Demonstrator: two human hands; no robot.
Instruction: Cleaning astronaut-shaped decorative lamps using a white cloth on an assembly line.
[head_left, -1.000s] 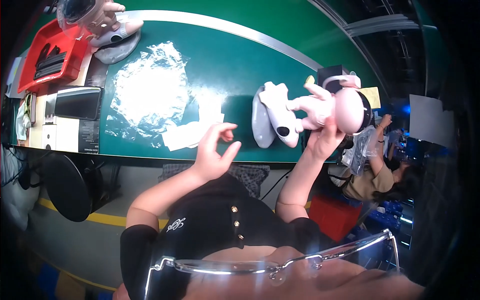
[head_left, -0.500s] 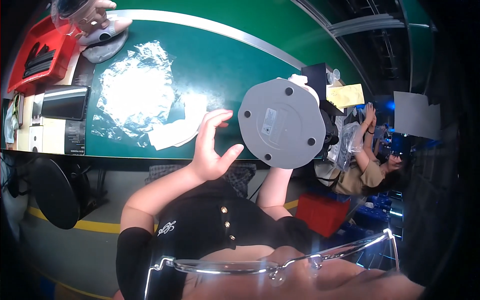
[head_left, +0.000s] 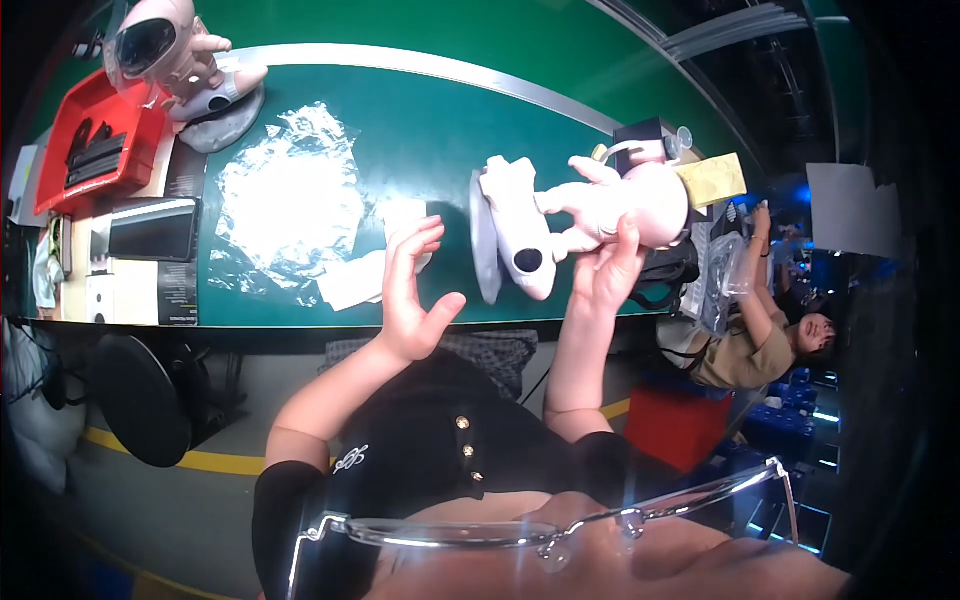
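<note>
My right hand [head_left: 608, 272] grips a pale pink and white toy figure [head_left: 600, 205] by its body. The figure lies sideways over the green table [head_left: 420, 110], head to the right, its white feet on a round grey base [head_left: 483, 240] that I see edge-on. My left hand [head_left: 412, 295] hovers a little to the left of the base, open, fingers spread and holding nothing. It is above a white sheet of paper [head_left: 365, 278].
A crumpled clear plastic bag [head_left: 285, 200] lies left of the paper. A second pink toy figure [head_left: 165, 45] stands far left beside a red tray [head_left: 95, 150] of black parts. Another person [head_left: 760, 335] sits at the right.
Half a second ago the toy's grey base faced me; my right hand has turned it back sideways. My left hand stayed open beside it.
</note>
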